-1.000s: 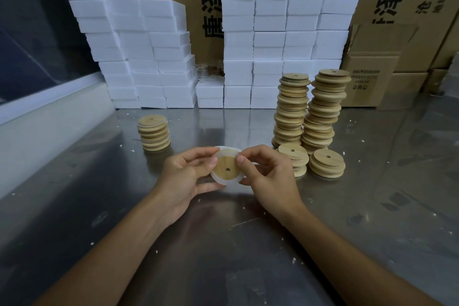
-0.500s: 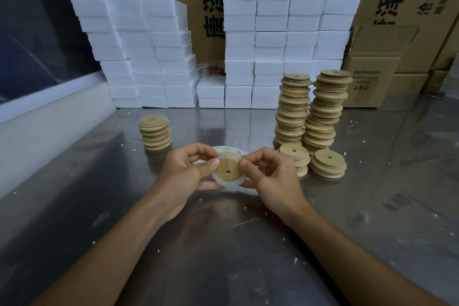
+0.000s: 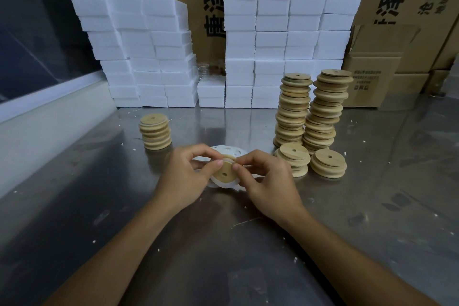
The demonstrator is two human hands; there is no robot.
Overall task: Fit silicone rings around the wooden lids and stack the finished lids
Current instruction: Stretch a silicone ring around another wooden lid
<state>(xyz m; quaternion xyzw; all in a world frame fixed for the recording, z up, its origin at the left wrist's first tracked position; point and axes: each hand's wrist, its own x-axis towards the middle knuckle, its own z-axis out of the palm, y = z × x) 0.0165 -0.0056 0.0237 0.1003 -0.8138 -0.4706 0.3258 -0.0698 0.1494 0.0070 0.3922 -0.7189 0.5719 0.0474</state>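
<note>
I have tipped the lid (image 3: 224, 173) flatter since a moment ago. My left hand (image 3: 185, 176) and right hand (image 3: 267, 181) are pinching it above the table (image 3: 99, 206), thumbs pressing the white ring (image 3: 223, 185) on.

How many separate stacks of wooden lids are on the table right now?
5. One short stack far left; two tall stacks, and, far right; two low stacks, and, in front of those. One more lid is held in both hands.
</note>
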